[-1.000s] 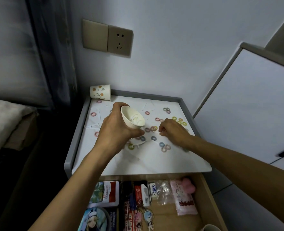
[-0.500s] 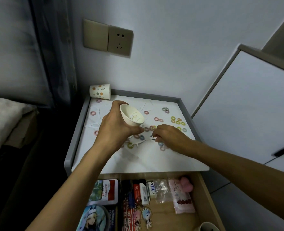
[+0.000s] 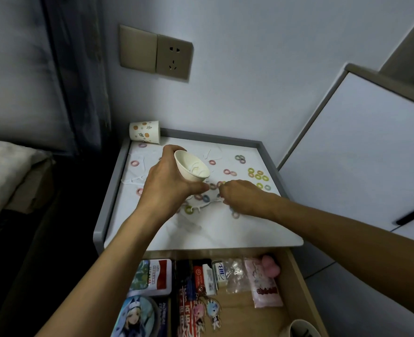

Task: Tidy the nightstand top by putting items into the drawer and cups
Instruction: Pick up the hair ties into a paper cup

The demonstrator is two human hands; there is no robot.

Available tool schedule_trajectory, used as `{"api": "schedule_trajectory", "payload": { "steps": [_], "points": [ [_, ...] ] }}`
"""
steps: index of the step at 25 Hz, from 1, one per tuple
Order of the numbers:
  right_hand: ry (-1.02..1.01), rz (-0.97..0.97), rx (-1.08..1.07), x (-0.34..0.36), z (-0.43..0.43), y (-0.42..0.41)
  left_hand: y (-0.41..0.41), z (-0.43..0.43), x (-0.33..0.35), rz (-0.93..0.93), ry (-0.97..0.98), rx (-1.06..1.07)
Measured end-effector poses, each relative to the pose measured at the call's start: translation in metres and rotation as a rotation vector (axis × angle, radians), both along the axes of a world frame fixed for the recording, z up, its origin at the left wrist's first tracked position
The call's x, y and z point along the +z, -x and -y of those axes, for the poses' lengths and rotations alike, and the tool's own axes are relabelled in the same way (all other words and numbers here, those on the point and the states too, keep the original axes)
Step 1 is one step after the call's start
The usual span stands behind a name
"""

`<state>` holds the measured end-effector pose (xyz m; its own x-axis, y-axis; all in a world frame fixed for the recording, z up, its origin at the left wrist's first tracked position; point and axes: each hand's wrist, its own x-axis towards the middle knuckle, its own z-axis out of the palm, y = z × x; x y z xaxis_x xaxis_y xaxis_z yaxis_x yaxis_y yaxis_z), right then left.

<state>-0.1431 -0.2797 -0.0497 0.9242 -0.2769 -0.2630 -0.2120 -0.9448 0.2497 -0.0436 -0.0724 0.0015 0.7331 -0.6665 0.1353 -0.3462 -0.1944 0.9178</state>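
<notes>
left hand point(image 3: 169, 183) grips tilted cup point(image 3: 191, 167) above nightstand point(image 3: 110, 198) middle; right hand point(image 3: 242, 195) curls among rings point(image 3: 257, 176), grasp hidden.

From the lower left the left arm reaches to mid-frame, the left hand point(image 3: 169, 184) curled round a tilted white cup point(image 3: 191, 166), while the right arm crosses from the right edge, the right hand point(image 3: 241, 194) knuckles-up, fingertips bent down.

Bare forearms point(image 3: 118, 246), left grip point(image 3: 170, 184), right grip point(image 3: 243, 197)
</notes>
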Motion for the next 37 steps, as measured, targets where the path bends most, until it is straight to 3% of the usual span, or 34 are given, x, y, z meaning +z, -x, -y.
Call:
{"api": "schedule_trajectory", "payload": {
  "steps": [6,12,15,18,25,28,31,33,37],
  "points": [
    [-0.126,0.247,-0.031,0.02,0.016,0.005,-0.003,-0.003,0.001,-0.017,-0.024,0.006],
    [-0.855,0.712,-0.395,0.055,0.018,0.003,-0.002,0.0,0.001,-0.012,-0.038,-0.005],
    [-0.973,0.729,-0.38,0.074,0.008,0.002,-0.001,0.0,0.001,-0.015,-0.052,-0.006],
    [-0.922,0.652,-0.257,0.093,0.0,0.0,-0.001,0.001,0.001,-0.02,-0.057,-0.007],
    [-0.545,0.353,0.171,0.125,-0.049,-0.029,0.001,0.003,0.001,-0.001,-0.08,0.0],
    [-0.594,0.339,0.219,0.131,-0.061,-0.037,0.001,0.003,0.001,0.007,-0.054,0.014],
    [-0.848,0.604,0.042,0.134,-0.037,-0.045,-0.004,0.002,-0.001,0.014,-0.03,0.062],
    [-0.84,0.726,-0.195,0.121,0.005,-0.052,-0.008,0.001,-0.001,-0.003,-0.002,0.088],
    [-0.578,0.457,-0.662,0.067,0.085,-0.067,-0.019,-0.004,0.0,-0.027,0.022,0.138]
  ]
}}
